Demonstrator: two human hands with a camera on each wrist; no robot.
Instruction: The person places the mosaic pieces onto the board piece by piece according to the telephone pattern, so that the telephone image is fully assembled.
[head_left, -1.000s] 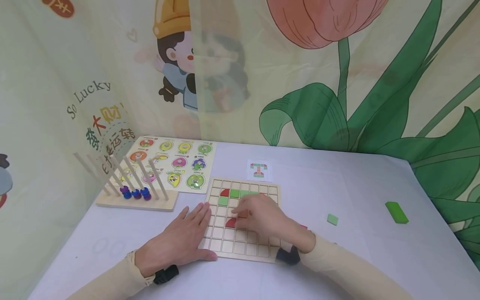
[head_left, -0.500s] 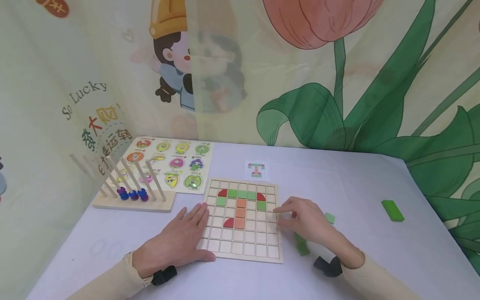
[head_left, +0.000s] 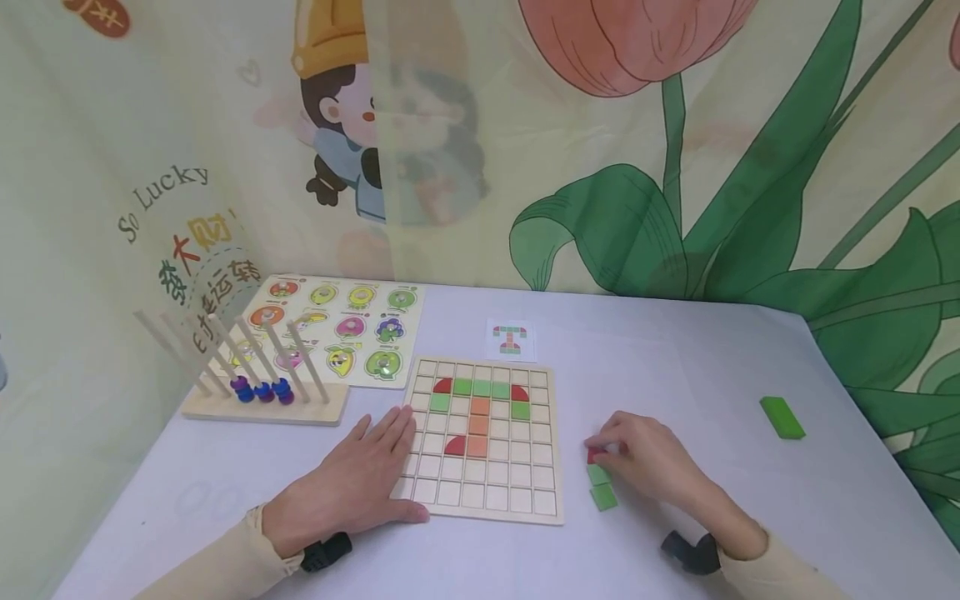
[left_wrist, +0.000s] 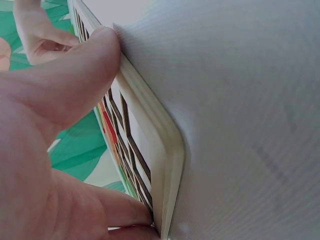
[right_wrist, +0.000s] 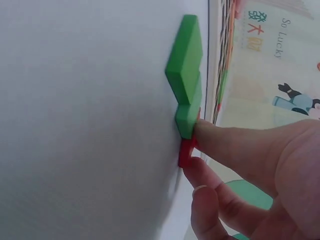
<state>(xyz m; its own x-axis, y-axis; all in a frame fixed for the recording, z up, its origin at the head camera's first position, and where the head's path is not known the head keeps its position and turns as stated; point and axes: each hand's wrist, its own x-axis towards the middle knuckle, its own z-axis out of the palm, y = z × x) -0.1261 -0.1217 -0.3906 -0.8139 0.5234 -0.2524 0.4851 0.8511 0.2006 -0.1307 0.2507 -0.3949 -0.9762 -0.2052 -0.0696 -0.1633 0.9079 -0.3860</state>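
Observation:
My left hand (head_left: 345, 475) lies with straight fingers on the left edge of the wooden grid board (head_left: 450, 502); its thumb rests at the near edge. Red, green and orange blocks form a T-like figure in the grid, including a red quarter-round block (head_left: 455, 446) beside an orange block (head_left: 477, 447). Right of the board, my right hand (head_left: 648, 458) pinches a red block (right_wrist: 186, 151) between thumb and index finger, low at the tablecloth. Its full shape is covered by the fingers. Touching it is a light green block (head_left: 597, 475), then another green block (head_left: 603, 497).
Behind the board lies a small pattern card (head_left: 512, 340). A fruit puzzle board (head_left: 341, 329) and a peg stand (head_left: 262, 404) with blue and purple beads are at the left. A long green block (head_left: 782, 417) lies far right.
My right hand has moved from over the board to the right, down to the red block. A light green block seen there earlier is out of sight. The left hand stays put.

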